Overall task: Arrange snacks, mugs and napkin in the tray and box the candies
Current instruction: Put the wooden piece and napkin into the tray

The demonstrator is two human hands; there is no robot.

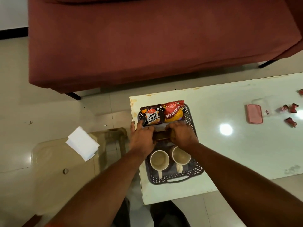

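A dark patterned tray point(195, 171) lies on the white table. At its far end lie a salted peanuts packet point(152, 116) and a red aloo bhujia packet point(173, 111). Two cream mugs point(159, 160) point(181, 156) stand at its near end. Between them a brown snack bar point(161, 135) lies across the tray, with my left hand point(142, 136) and my right hand point(181, 135) gripping its two ends. A white napkin point(82, 143) rests on the plastic chair to the left. Several red candies point(291, 122) lie at the table's right, beside a pink box lid point(254, 113).
A beige plastic chair point(54, 169) stands left of the table point(229, 153). A maroon sofa point(147, 38) fills the far side. A clear candy box point(262, 104) sits just behind the pink lid. Tiled floor lies between the sofa and the table.
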